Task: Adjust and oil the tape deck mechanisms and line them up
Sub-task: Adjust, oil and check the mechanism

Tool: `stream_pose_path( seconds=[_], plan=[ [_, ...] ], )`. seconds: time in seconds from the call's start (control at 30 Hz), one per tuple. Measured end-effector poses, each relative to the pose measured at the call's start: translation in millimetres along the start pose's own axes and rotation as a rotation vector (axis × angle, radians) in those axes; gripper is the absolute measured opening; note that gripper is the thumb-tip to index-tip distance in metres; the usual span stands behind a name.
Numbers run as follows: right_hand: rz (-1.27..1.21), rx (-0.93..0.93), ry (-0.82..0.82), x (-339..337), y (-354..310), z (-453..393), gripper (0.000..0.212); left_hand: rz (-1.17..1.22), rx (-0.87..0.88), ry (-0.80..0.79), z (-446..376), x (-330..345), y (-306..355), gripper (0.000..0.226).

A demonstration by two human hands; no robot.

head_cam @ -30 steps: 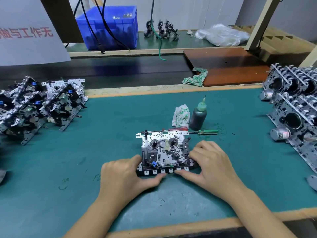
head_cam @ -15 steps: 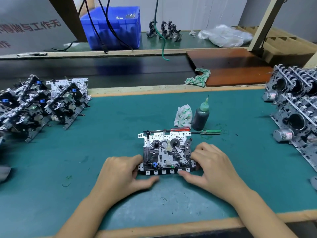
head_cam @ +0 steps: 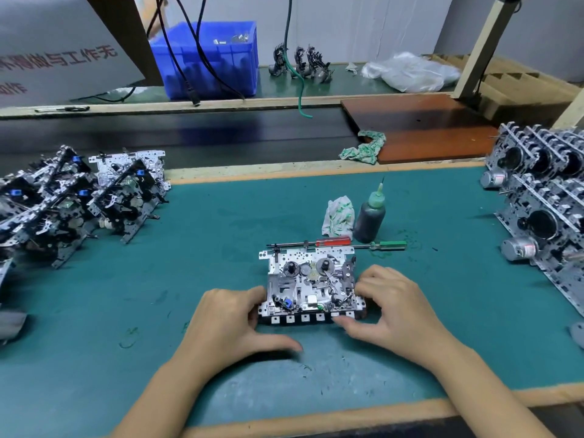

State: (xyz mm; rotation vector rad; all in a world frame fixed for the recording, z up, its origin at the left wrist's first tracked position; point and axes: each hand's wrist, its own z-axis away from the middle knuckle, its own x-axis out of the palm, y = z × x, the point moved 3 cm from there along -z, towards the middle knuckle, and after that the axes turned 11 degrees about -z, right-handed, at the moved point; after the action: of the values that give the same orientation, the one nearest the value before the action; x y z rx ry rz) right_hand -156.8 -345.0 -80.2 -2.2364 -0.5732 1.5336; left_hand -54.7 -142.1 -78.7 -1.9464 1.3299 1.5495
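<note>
One metal tape deck mechanism (head_cam: 309, 282) lies flat on the green mat (head_cam: 221, 222) in front of me, its row of key tabs facing me. My left hand (head_cam: 232, 327) grips its left edge, thumb stretched along the mat below the keys. My right hand (head_cam: 390, 311) holds the right edge with curled fingers, thumb at the front keys. Just behind the mechanism lie a red-handled screwdriver (head_cam: 331, 242) and a green-handled screwdriver (head_cam: 387, 245). A dark oil bottle (head_cam: 369, 216) with a green needle cap stands behind them.
Several mechanisms lean in rows at the left (head_cam: 63, 200) and at the right (head_cam: 543, 203). A crumpled cloth (head_cam: 338, 216) sits by the bottle, another rag (head_cam: 363, 150) by a brown board (head_cam: 420, 128). A blue bin (head_cam: 208, 61) and cables stand beyond the dark conveyor.
Both hands have stayed on the mechanism's sides. My left thumb has slid along the mat under the keys; the view has shifted slightly.
</note>
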Motion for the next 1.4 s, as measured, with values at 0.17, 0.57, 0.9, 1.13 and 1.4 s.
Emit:
stream_pose_path(
  seconds=[0.17,0.57,0.9,1.13,1.4],
  plan=[
    [-0.787,0.260,0.114,-9.8,-0.8,-11.5,0.042,0.438,-0.089,0.162,-4.9,1.8,3.5,0.061],
    [-1.033,0.572,0.148,4.4,0.4,-15.7,0.056,0.398,-0.233,0.203,-3.5,10.1,3.2,0.055],
    [-0.640,0.277,-0.039,-13.3,12.6,-12.8,0.042,-0.089,0.007,0.432,-18.4,-18.3,33.8,0.038],
    [-0.869,0.310,-0.017,-3.7,9.9,-20.2,0.043,0.204,0.003,0.294,-39.8,-19.6,41.4,0.028],
    [-0.989,0.260,0.056,-3.2,9.3,-20.3,0.031,0.239,-0.010,0.299,-46.0,-12.0,47.3,0.020]
  ],
)
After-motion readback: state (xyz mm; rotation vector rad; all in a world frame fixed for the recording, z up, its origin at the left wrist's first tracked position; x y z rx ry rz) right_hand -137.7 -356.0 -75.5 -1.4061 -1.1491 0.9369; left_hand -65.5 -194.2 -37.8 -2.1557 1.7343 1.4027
